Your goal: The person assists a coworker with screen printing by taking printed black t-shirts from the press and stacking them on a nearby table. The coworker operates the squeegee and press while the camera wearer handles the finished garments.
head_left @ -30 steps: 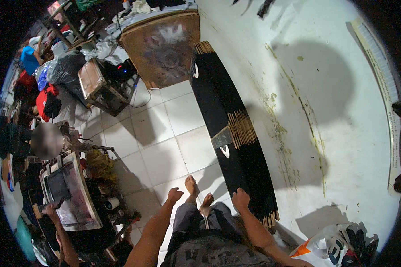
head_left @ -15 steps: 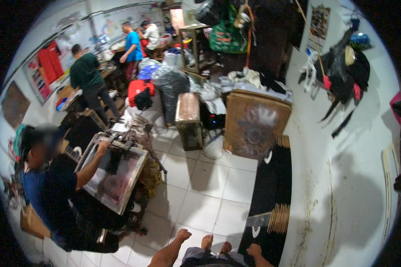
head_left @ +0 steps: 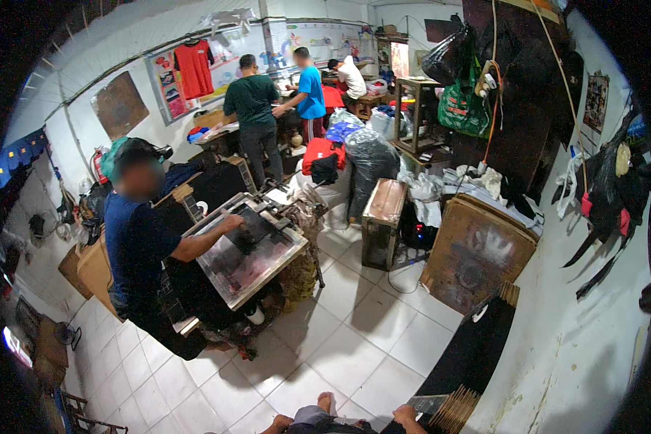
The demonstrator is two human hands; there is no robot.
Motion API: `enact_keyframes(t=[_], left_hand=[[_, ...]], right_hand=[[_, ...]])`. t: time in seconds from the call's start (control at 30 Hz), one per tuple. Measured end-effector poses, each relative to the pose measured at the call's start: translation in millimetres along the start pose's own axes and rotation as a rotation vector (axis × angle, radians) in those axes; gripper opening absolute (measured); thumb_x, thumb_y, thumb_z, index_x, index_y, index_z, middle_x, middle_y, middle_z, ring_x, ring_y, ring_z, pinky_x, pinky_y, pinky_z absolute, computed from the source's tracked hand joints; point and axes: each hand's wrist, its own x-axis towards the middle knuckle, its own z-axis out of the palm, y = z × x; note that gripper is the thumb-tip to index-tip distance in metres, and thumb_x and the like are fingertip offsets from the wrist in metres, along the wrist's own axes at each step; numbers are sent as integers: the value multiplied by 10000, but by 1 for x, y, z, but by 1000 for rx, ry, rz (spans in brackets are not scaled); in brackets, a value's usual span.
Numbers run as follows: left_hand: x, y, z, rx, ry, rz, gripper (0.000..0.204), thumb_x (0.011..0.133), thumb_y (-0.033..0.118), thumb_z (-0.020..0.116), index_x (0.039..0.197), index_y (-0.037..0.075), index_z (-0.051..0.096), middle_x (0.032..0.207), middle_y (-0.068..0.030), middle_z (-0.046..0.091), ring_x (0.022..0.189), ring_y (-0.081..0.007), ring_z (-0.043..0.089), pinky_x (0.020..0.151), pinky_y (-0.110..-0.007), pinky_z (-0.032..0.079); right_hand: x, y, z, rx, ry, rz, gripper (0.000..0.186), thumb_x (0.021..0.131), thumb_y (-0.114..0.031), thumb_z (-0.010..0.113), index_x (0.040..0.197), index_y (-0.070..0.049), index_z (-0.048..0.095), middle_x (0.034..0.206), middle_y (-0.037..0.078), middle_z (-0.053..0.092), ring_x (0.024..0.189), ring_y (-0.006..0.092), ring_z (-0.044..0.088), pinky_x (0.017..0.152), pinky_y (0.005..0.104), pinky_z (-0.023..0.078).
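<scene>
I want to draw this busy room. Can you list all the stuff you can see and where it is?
Printing screen frame: one, grey, centre left, a person in dark blue leaning over it.
People at the far bench: three, in green, blue and white shirts, top centre.
Red shirt: one, hanging on the back wall.
Wooden crate: one, brown, mid floor.
Wooden board: one, brown, leaning right of the crate.
Black fabric stack: one long pile along the right wall.
Green bag: one, hanging upper right.
Floor tiles: white.
Right hand: bottom edge, by the black stack.
Left hand: bottom edge, on the knee.
Bare foot: one, bottom centre.
</scene>
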Motion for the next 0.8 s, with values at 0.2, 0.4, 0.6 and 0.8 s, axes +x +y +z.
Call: enact_keyframes(t=[0.2,0.4,0.6,0.8], left_hand=[[-14,-6,6,-527,142,-193,171,734,221,526,837,162,649,745,-37,645,632,-167,621,601,-318,493],[-1,-5,-20,-361,237,-67,231,749,228,519,951,223,632,870,-39,638,752,-181,620,654,-335,490],[-16,2,-30,30,267,26,256,758,249,481,954,183,633,944,-53,623,848,-225,605,702,-325,490],[2,-14,8,-82,87,-89,265,754,274,455,923,189,642,883,-56,637,826,-231,612,695,-332,491]], right_hand=[[53,53,115,-535,-162,-493,294,680,-330,525,736,-79,667,753,164,622,702,290,616,602,415,486],[60,57,146,-74,-86,-333,428,617,-506,592,684,-89,660,688,140,615,654,325,598,591,435,476],[41,-28,37,-444,-72,-537,281,686,-337,594,691,-59,636,654,105,615,616,256,605,567,389,486],[77,-46,49,386,-2,-175,118,714,-124,579,666,-18,596,574,97,577,477,191,573,438,305,471]])
